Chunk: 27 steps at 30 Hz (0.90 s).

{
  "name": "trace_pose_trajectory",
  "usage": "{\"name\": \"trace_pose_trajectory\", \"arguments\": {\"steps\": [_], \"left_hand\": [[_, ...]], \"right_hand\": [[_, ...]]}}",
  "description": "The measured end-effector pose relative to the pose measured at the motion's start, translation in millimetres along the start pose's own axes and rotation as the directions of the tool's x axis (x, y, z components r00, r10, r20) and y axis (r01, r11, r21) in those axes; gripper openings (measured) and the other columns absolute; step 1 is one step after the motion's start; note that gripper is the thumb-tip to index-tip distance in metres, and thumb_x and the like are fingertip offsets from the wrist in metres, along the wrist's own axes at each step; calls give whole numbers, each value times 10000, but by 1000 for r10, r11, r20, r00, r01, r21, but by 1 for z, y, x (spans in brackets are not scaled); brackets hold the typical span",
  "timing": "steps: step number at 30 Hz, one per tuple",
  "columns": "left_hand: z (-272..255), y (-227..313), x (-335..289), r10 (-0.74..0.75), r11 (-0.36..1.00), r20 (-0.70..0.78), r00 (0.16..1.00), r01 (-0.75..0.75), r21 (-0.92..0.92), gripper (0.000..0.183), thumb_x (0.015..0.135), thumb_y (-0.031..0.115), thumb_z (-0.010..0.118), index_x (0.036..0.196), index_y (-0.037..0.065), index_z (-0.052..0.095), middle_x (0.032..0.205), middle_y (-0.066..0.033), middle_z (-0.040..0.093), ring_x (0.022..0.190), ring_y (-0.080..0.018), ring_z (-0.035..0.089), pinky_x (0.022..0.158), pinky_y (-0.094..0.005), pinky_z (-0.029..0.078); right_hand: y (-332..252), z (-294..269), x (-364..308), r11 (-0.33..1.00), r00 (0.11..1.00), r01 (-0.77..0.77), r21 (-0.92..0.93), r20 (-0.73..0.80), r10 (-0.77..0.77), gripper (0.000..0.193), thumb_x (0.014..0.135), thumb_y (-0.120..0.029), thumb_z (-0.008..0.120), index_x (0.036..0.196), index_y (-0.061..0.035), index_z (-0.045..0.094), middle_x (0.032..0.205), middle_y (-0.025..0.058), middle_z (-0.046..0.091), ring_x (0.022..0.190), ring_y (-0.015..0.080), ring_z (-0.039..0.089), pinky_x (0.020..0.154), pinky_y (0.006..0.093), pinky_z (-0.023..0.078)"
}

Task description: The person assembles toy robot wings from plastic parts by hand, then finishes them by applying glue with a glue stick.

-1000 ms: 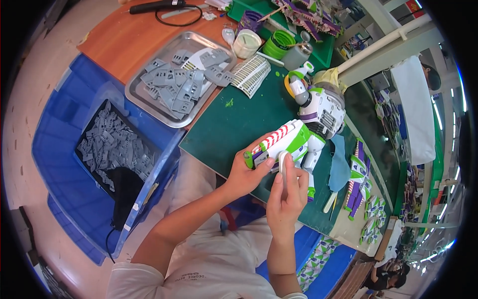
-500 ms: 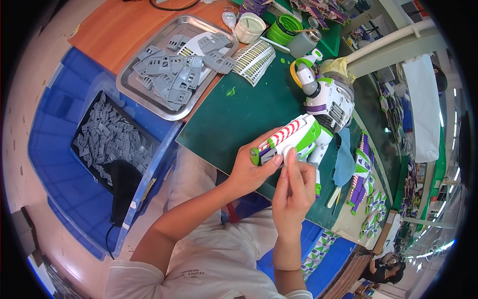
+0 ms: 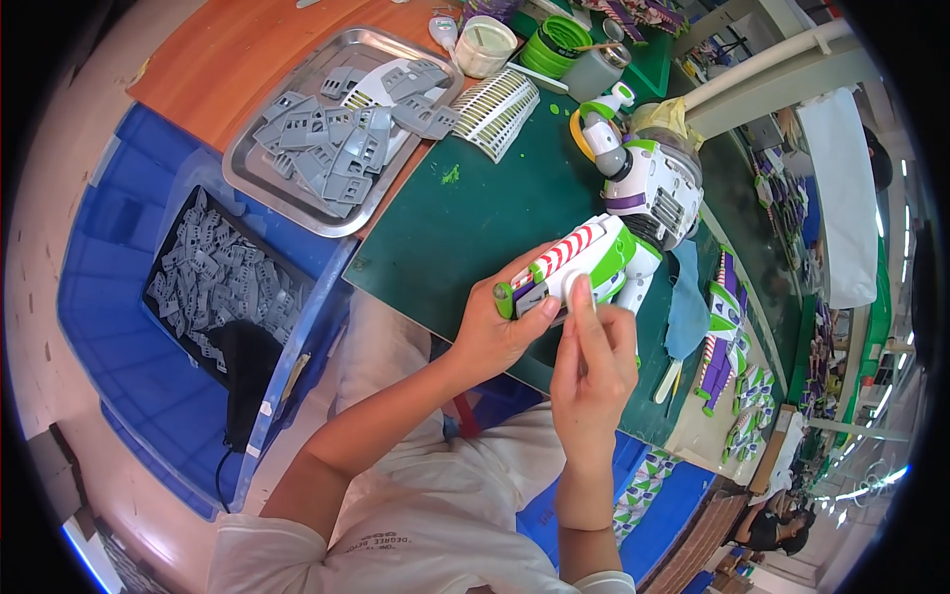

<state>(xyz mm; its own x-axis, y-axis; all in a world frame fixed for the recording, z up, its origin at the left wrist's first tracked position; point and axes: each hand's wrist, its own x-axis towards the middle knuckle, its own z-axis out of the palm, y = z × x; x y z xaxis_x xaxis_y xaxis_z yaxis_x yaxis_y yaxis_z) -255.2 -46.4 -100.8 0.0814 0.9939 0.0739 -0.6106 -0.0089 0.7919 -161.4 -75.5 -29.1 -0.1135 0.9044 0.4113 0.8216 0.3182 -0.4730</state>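
My left hand is closed around a white and green toy wing piece with red-striped edges, its thumb lying along the lower side. Against that same side my right hand has its fingers pinched together; a small white bit shows at the fingertips, too hidden to name. Just beyond the wing piece lies a toy space figure in white, green and purple on the green tabletop. Whether the wing piece is joined to the figure cannot be made out.
A metal tray of grey plastic parts stands at the far left. Below it, a blue bin holds more grey parts. Jars and a green tape roll stand at the back. A blue cloth and another wing piece lie rightward.
The view has shifted slightly. Both hands stay on the wing piece, and the right fingertips have moved a little along its lower side.
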Motion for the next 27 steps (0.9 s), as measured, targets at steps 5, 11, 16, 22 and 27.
{"name": "trace_pose_trajectory", "arguments": {"steps": [5, 11, 16, 22, 27], "left_hand": [[-2, -3, 0, 22, 1000, -10, 1000, -22, 12, 497, 849, 143, 582, 1275, -45, 407, 1128, -87, 568, 995, -103, 527, 858, -253, 440], [-1, -2, -1, -1, 999, -32, 999, 3, 44, 502, 844, 149, 588, 1275, -38, 411, 1108, -81, 574, 974, -95, 523, 849, -252, 440], [-1, 0, -2, -2, 998, -54, 999, 5, 55, 499, 843, 153, 591, 1271, -37, 419, 1098, -76, 576, 965, -92, 522, 840, -247, 441], [-2, -1, -2, 11, 1000, -47, 999, -11, 2, 490, 843, 142, 589, 1266, -38, 422, 1101, -81, 575, 975, -98, 524, 848, -244, 436], [-2, -3, -1, 42, 999, -65, 997, -40, 27, 468, 849, 108, 573, 1263, -47, 418, 1107, -87, 572, 979, -102, 530, 847, -248, 444]], "right_hand": [[3, 3, -3, 1000, 1000, 19, 0, 14, -19, 438, 788, 103, 553, 1196, -57, 564, 787, 69, 475, 636, 137, 470, 533, 249, 388], [5, 1, 0, 999, 999, 43, -34, -16, -43, 482, 745, 60, 593, 1203, -84, 562, 811, 93, 494, 620, 204, 541, 521, 318, 453], [0, 1, 5, 999, 999, -28, -28, 21, 29, 462, 784, 107, 553, 1207, -78, 559, 807, 78, 484, 640, 149, 478, 545, 262, 400], [1, 4, 0, 999, 999, 44, -31, 4, -44, 467, 779, 100, 562, 1211, -77, 556, 804, 83, 483, 643, 162, 481, 558, 265, 409], [-2, 3, -1, 997, 998, 56, -57, 32, -54, 485, 768, 103, 567, 1216, -83, 553, 802, 86, 482, 642, 166, 483, 561, 266, 411]]}}
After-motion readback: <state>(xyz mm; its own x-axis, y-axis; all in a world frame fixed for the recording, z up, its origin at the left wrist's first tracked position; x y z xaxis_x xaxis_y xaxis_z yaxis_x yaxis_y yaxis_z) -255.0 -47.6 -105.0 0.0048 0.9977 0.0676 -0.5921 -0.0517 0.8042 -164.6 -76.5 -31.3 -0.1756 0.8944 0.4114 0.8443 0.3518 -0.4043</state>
